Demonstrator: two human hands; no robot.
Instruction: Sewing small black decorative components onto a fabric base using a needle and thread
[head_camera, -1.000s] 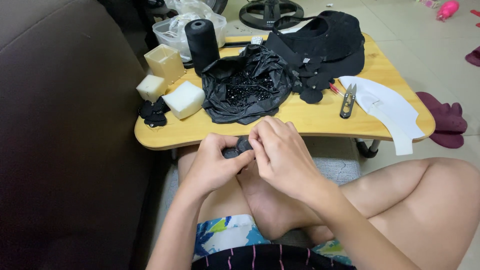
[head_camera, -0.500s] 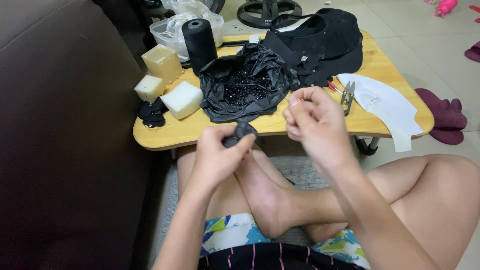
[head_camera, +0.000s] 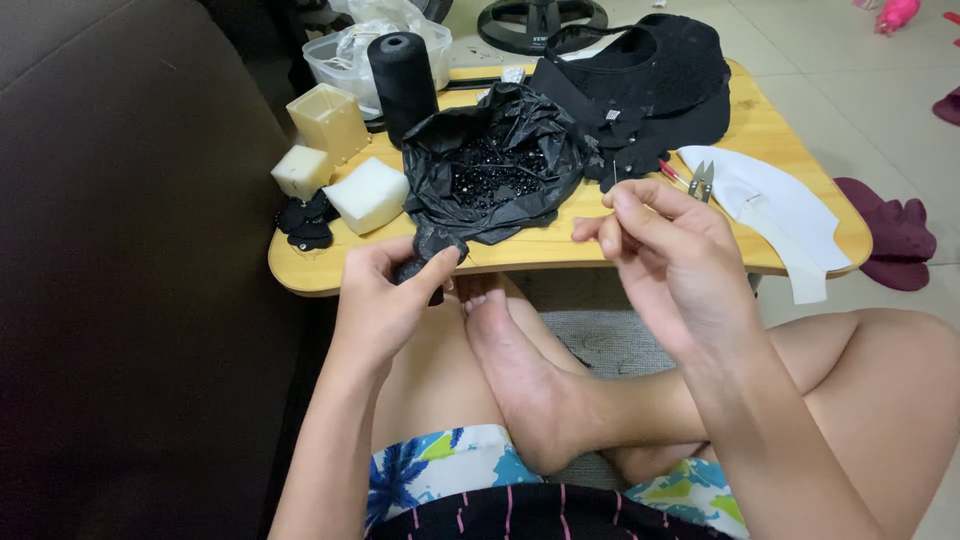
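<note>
Left hand (head_camera: 385, 290) fingers pinch small black fabric piece (head_camera: 425, 262). Right hand (head_camera: 670, 255) fingers pinched shut; needle or thread not discernible. Risk: overpull snags fabric; elbow knocks bead bag (head_camera: 490, 170) off counter (head_camera: 560, 245).

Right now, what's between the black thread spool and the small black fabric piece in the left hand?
Head view: the open black plastic bag of black beads lies between the black thread spool and the small black fabric piece in the left hand.
</note>
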